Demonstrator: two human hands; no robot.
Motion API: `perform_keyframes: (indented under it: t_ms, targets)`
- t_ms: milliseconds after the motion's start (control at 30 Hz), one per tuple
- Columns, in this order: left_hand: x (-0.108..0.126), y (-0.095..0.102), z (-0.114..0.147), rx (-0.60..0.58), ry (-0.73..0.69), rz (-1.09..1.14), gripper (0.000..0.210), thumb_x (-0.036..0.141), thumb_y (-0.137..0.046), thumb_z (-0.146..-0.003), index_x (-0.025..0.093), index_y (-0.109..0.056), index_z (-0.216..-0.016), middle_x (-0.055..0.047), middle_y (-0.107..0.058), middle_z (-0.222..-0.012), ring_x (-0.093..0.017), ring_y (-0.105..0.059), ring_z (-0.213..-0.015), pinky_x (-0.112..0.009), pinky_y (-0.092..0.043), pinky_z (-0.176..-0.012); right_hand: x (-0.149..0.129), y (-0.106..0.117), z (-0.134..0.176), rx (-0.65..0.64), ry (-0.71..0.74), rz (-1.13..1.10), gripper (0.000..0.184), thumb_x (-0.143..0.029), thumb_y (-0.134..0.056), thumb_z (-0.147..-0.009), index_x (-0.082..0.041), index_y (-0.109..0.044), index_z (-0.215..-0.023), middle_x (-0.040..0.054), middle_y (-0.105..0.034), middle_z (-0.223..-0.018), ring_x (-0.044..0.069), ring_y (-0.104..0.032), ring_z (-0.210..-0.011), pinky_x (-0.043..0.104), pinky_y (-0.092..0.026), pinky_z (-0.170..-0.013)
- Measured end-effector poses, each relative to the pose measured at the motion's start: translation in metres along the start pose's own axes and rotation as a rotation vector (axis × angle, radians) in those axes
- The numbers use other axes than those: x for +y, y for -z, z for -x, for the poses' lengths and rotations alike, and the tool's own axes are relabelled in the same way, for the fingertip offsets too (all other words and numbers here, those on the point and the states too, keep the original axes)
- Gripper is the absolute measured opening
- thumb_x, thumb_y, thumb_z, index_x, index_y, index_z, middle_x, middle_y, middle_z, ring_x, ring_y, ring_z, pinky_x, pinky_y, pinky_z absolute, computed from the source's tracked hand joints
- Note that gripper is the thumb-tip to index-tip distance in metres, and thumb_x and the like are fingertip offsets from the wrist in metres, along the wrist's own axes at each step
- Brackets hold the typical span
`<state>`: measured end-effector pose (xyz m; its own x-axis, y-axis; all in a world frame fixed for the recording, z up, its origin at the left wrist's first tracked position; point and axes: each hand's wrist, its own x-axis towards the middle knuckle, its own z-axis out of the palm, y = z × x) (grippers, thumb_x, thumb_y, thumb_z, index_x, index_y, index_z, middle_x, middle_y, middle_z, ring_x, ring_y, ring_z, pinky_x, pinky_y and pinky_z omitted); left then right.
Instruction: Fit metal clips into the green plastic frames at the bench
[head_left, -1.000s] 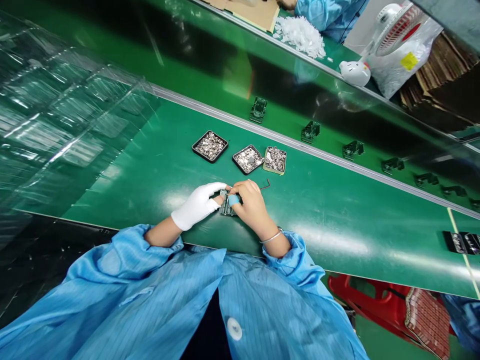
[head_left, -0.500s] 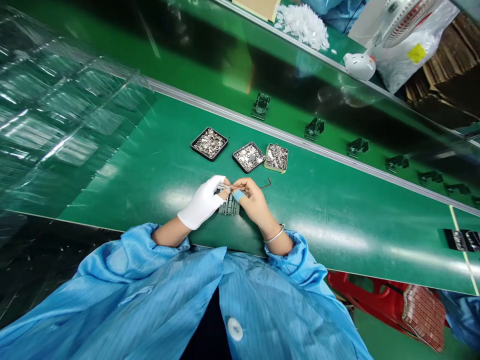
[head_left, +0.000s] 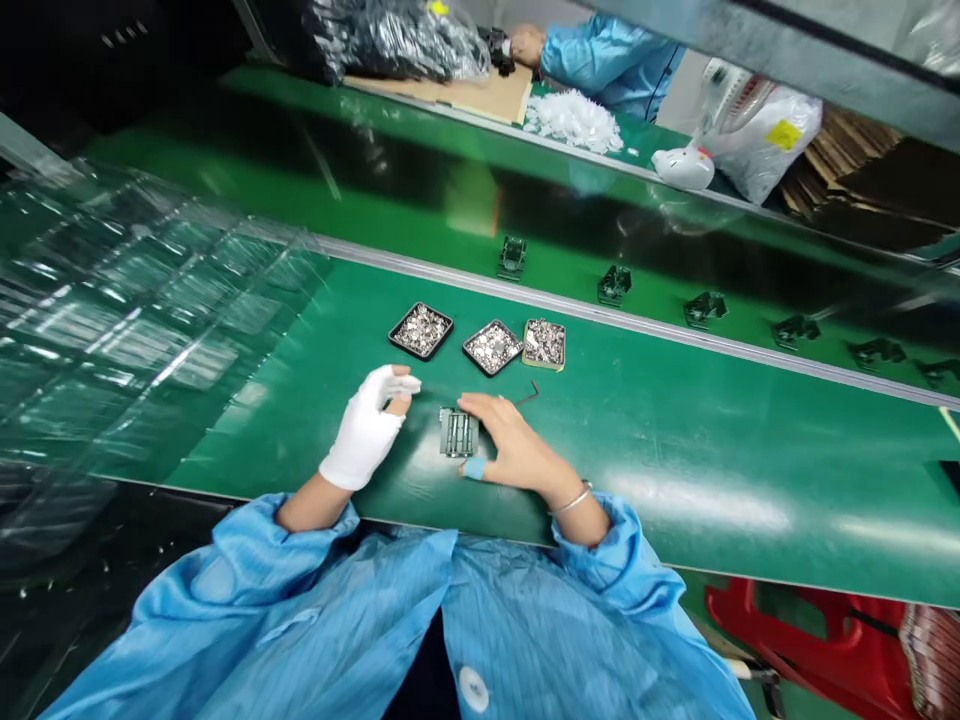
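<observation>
A small dark green part (head_left: 459,434) with slots and rails lies on the green bench in front of me. My right hand (head_left: 517,445), bare with a blue wrap on the thumb, spans it from the right. Its fingers are at the far edge and its thumb at the near edge. To the left, my left hand (head_left: 367,425) wears a white glove with bare fingertips. It is apart from the part, fingers curved and loosely apart, with nothing visible in them. An L-shaped hex key (head_left: 529,393) lies just beyond my right hand.
Three small trays of metal pieces, the left (head_left: 421,331), middle (head_left: 492,347) and right (head_left: 544,343), stand beyond my hands. Several green assemblies (head_left: 615,285) sit past the metal rail (head_left: 450,285). Clear plastic trays (head_left: 150,310) cover the left. A co-worker's blue sleeve (head_left: 600,55) shows at the back.
My hands were together over the green part and have separated. The left moved away leftward; the right spread around the part's right side. The view tilted up, bringing a co-worker's arm into sight.
</observation>
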<state>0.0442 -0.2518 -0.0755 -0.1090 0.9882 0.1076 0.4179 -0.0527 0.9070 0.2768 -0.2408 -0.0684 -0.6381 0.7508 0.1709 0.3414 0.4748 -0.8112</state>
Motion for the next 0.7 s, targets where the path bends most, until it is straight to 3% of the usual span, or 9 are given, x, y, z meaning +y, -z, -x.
perform_keyframes:
  t_ms: [67, 167, 233, 300, 400, 533, 633, 700]
  targets:
    - [0.001, 0.003, 0.009, -0.072, -0.063, -0.091, 0.042, 0.042, -0.049, -0.086, 0.015, -0.048, -0.118, -0.012, -0.068, -0.103, -0.023, -0.067, -0.095, -0.041, -0.054, -0.089, -0.006, -0.005, 0.000, 0.014, -0.029, 0.109, 0.066, -0.030, -0.071, -0.074, -0.020, -0.046, -0.134, 0.0150, -0.053, -0.136, 0.030, -0.048, -0.129, 0.054, -0.032, -0.112]
    - [0.009, -0.005, 0.027, -0.208, -0.258, -0.295, 0.056, 0.048, -0.058, -0.080, 0.017, -0.048, -0.125, -0.014, -0.068, -0.110, -0.028, -0.067, -0.101, -0.044, -0.054, -0.090, -0.012, -0.019, -0.007, 0.230, -0.207, -0.015, 0.056, -0.032, -0.067, -0.078, -0.018, -0.049, -0.130, 0.0147, -0.060, -0.126, 0.027, -0.057, -0.118, 0.047, -0.045, -0.103]
    - [0.014, -0.010, 0.031, -0.215, -0.335, -0.422, 0.056, 0.049, -0.059, -0.080, 0.017, -0.049, -0.125, -0.015, -0.067, -0.113, -0.031, -0.066, -0.103, -0.044, -0.054, -0.088, -0.014, -0.025, -0.010, 0.295, -0.276, -0.148, 0.052, -0.034, -0.062, -0.083, -0.020, -0.048, -0.131, 0.0136, -0.061, -0.126, 0.026, -0.060, -0.117, 0.044, -0.048, -0.101]
    - [0.019, -0.010, 0.020, -0.183, -0.326, -0.467, 0.048, 0.045, -0.053, -0.085, 0.018, -0.050, -0.125, -0.013, -0.068, -0.112, -0.029, -0.067, -0.101, -0.042, -0.055, -0.085, -0.014, -0.026, -0.009, 0.312, -0.258, -0.194, 0.056, -0.035, -0.059, -0.086, -0.022, -0.042, -0.137, 0.0143, -0.056, -0.135, 0.026, -0.055, -0.125, 0.046, -0.046, -0.105]
    - [0.025, 0.003, -0.037, -0.071, -0.233, -0.439, 0.048, 0.042, -0.047, -0.089, 0.019, -0.044, -0.131, -0.011, -0.066, -0.115, -0.025, -0.066, -0.102, -0.038, -0.054, -0.087, -0.012, -0.021, -0.002, 0.379, -0.202, -0.140, 0.062, -0.036, -0.058, -0.087, -0.024, -0.035, -0.143, 0.0149, -0.046, -0.145, 0.028, -0.048, -0.133, 0.048, -0.041, -0.110]
    - [0.024, 0.024, -0.159, 0.057, -0.073, -0.571, 0.056, 0.038, -0.053, -0.085, 0.017, -0.041, -0.136, -0.012, -0.061, -0.125, -0.025, -0.059, -0.116, -0.036, -0.046, -0.100, -0.012, -0.015, 0.005, 0.356, -0.167, -0.036, 0.055, -0.029, -0.052, -0.090, -0.021, -0.036, -0.143, 0.0153, -0.048, -0.141, 0.025, -0.055, -0.124, 0.047, -0.047, -0.105]
    - [0.019, 0.026, -0.236, 0.051, 0.055, -0.698, 0.059, 0.036, -0.055, -0.085, 0.012, -0.041, -0.137, -0.018, -0.057, -0.129, -0.028, -0.055, -0.121, -0.037, -0.043, -0.102, -0.010, -0.019, 0.005, 0.284, -0.110, 0.084, 0.057, -0.022, -0.053, -0.088, -0.015, -0.038, -0.142, 0.0176, -0.047, -0.143, 0.027, -0.050, -0.130, 0.047, -0.045, -0.108]
    - [0.014, 0.019, -0.267, 0.060, 0.118, -0.735, 0.060, 0.038, -0.055, -0.086, 0.009, -0.042, -0.137, -0.024, -0.054, -0.130, -0.032, -0.054, -0.122, -0.040, -0.043, -0.101, -0.005, -0.023, 0.004, 0.262, -0.092, 0.144, 0.057, -0.017, -0.052, -0.086, -0.013, -0.041, -0.141, 0.0184, -0.048, -0.142, 0.028, -0.047, -0.132, 0.048, -0.044, -0.109]
